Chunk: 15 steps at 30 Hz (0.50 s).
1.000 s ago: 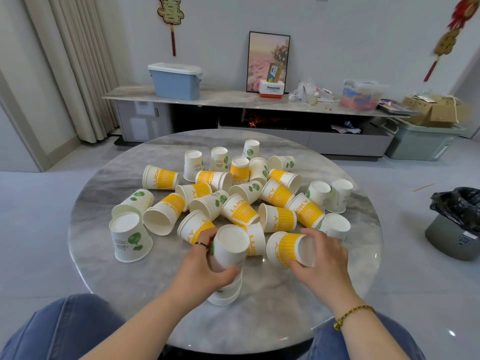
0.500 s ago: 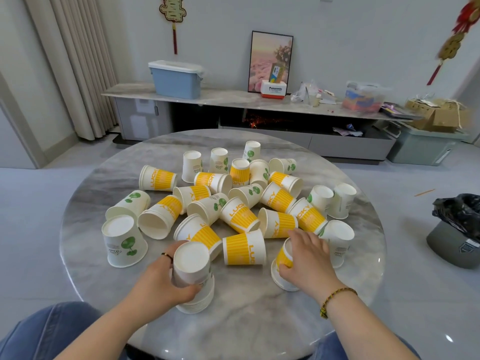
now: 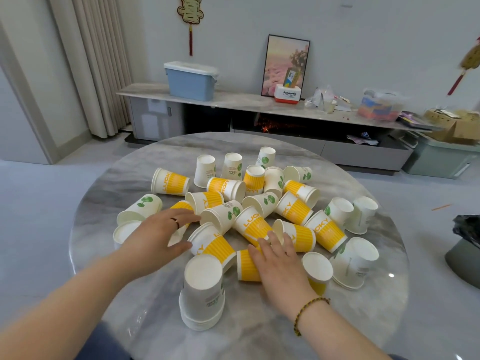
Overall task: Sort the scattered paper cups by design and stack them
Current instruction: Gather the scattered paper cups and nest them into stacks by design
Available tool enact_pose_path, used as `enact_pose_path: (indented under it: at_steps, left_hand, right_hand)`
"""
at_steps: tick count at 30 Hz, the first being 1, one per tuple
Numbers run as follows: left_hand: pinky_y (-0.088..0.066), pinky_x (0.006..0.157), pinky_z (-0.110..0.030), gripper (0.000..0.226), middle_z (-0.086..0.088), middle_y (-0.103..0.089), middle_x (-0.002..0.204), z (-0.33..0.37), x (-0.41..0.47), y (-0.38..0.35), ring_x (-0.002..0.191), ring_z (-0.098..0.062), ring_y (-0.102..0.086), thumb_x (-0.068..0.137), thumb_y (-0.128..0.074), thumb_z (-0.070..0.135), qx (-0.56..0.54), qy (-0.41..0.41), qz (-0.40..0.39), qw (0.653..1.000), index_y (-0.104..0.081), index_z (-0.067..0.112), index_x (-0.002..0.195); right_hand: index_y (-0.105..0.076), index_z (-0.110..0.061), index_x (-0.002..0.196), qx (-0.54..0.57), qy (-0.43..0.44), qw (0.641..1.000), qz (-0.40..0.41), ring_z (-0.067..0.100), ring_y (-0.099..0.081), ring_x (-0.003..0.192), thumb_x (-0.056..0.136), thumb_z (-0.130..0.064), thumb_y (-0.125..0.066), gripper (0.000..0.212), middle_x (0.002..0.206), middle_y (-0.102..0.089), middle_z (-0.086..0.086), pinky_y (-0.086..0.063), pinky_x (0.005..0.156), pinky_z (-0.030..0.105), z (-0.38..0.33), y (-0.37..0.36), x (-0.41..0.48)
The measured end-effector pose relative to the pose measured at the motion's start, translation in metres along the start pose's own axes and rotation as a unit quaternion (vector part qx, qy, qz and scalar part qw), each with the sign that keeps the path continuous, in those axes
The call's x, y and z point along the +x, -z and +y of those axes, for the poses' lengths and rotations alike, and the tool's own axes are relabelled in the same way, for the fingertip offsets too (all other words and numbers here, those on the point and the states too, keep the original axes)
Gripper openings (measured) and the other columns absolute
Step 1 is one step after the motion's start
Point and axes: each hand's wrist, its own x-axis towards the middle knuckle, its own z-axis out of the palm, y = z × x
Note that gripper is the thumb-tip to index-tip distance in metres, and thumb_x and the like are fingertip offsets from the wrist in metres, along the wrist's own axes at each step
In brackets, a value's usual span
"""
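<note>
Many paper cups lie scattered on a round marble table (image 3: 246,333), some yellow-striped "LUCKY" ones (image 3: 171,181) and some white with a green leaf (image 3: 141,206). A stack of upside-down white leaf cups (image 3: 202,292) stands near the front edge, untouched. An upside-down yellow cup (image 3: 317,271) stands just right of my right hand (image 3: 279,266), which lies flat with its fingers spread over a yellow cup on its side (image 3: 245,266). My left hand (image 3: 161,235) is open, its fingers reaching over a tipped yellow cup (image 3: 181,205) at the pile's left.
A bin with a black bag (image 3: 465,245) stands on the floor to the right of the table. A long low cabinet (image 3: 259,103) with a blue box (image 3: 189,81) and clutter runs along the back wall. The front strip of the table holds only the stack.
My left hand let go of the white stack and moved up-left into the pile. My right hand left the upside-down yellow cup and shifted onto the yellow cup on its side.
</note>
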Motion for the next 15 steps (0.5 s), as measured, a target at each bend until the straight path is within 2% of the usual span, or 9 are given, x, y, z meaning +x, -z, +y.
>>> enact_pose_path:
  at_steps: [2, 4, 7, 10, 11, 12, 13, 14, 15]
  left_hand:
    - [-0.046, 0.089, -0.031, 0.057, 0.002, -0.064, 0.116, -0.006, 0.009, -0.006, 0.109, -0.021, -0.060, 0.058, -0.082, 0.017, 0.155, -0.099, 0.000, 0.983, -0.061, 0.021, 0.111]
    - [-0.051, 0.085, -0.031, 0.068, 0.002, -0.065, 0.117, -0.003, 0.019, -0.009, 0.107, -0.018, -0.062, 0.045, -0.085, 0.027, 0.286, -0.119, -0.053, 0.949, -0.062, 0.028, 0.109]
    - [-0.035, 0.106, -0.032, 0.068, -0.001, -0.039, 0.145, 0.006, 0.027, -0.020, 0.133, -0.020, -0.038, 0.068, -0.072, 0.032, 0.336, -0.167, -0.104, 0.921, -0.043, 0.030, 0.129]
    - [-0.048, 0.093, -0.027, 0.074, 0.001, -0.062, 0.123, 0.012, 0.028, -0.027, 0.114, -0.016, -0.058, 0.047, -0.078, 0.052, 0.369, -0.144, -0.154, 0.905, -0.059, 0.030, 0.114]
    - [-0.040, 0.101, -0.030, 0.073, -0.003, -0.055, 0.132, 0.012, 0.026, -0.031, 0.123, -0.019, -0.051, 0.057, -0.073, 0.052, 0.385, -0.143, -0.188, 0.892, -0.052, 0.027, 0.122]
    - [-0.022, 0.113, -0.035, 0.068, -0.006, -0.034, 0.148, 0.007, 0.027, -0.037, 0.137, -0.022, -0.030, 0.076, -0.060, 0.046, 0.391, -0.144, -0.227, 0.880, -0.033, 0.024, 0.135]
    - [-0.005, 0.116, -0.040, 0.062, -0.005, -0.012, 0.155, 0.005, 0.028, -0.044, 0.142, -0.024, -0.009, 0.089, -0.044, 0.036, 0.405, -0.133, -0.249, 0.870, -0.013, 0.023, 0.141]
    - [0.004, 0.115, -0.043, 0.058, -0.003, -0.002, 0.156, 0.003, 0.028, -0.051, 0.143, -0.024, 0.002, 0.094, -0.034, 0.029, 0.390, -0.137, -0.242, 0.878, -0.002, 0.023, 0.142]
    - [0.004, 0.115, -0.043, 0.055, -0.003, -0.005, 0.155, -0.001, 0.027, -0.055, 0.143, -0.023, 0.000, 0.094, -0.030, 0.024, 0.388, -0.148, -0.217, 0.883, -0.002, 0.022, 0.142]
  right_hand:
    - [-0.074, -0.021, 0.079, 0.004, -0.018, 1.000, -0.012, 0.023, -0.072, 0.073, 0.015, -0.033, -0.086, 0.066, 0.073, -0.075, 0.005, -0.057, 0.070, 0.045, -0.004, -0.004, 0.004]
    - [-0.074, -0.020, 0.082, 0.010, -0.035, 0.999, -0.005, 0.021, -0.070, 0.063, 0.018, -0.031, -0.087, 0.066, 0.070, -0.075, 0.004, -0.057, 0.070, 0.045, -0.007, -0.008, 0.005]
    - [-0.064, -0.020, 0.098, 0.021, -0.047, 0.997, 0.049, 0.020, -0.068, 0.062, 0.024, -0.029, -0.087, 0.078, 0.073, -0.074, 0.003, -0.034, 0.078, 0.045, -0.012, -0.020, 0.001]
    - [-0.046, -0.019, 0.109, 0.038, -0.057, 0.995, 0.072, 0.016, -0.069, 0.071, 0.026, -0.033, -0.086, 0.093, 0.081, -0.074, -0.003, -0.033, 0.082, 0.039, -0.011, -0.021, -0.003]
    - [-0.045, -0.020, 0.110, 0.041, -0.059, 0.995, 0.076, 0.013, -0.069, 0.074, 0.024, -0.035, -0.086, 0.096, 0.084, -0.073, -0.006, -0.037, 0.085, 0.038, -0.009, -0.019, -0.004]
    - [-0.045, -0.020, 0.112, 0.047, -0.061, 0.994, 0.078, 0.011, -0.069, 0.076, 0.023, -0.038, -0.085, 0.099, 0.086, -0.073, -0.008, -0.040, 0.087, 0.035, -0.008, -0.015, -0.005]
    - [-0.044, -0.020, 0.113, 0.058, -0.061, 0.993, 0.079, 0.009, -0.068, 0.078, 0.022, -0.041, -0.085, 0.102, 0.087, -0.072, -0.009, -0.042, 0.089, 0.033, -0.006, -0.011, -0.006]
    - [-0.044, -0.019, 0.115, 0.072, -0.064, 0.992, 0.080, 0.008, -0.068, 0.081, 0.022, -0.044, -0.084, 0.105, 0.089, -0.072, -0.009, -0.045, 0.090, 0.031, -0.005, -0.006, -0.006]
    - [-0.044, -0.018, 0.117, 0.090, -0.073, 0.990, 0.080, 0.008, -0.066, 0.085, 0.023, -0.045, -0.084, 0.106, 0.091, -0.071, -0.008, -0.050, 0.087, 0.029, -0.004, -0.001, -0.007]
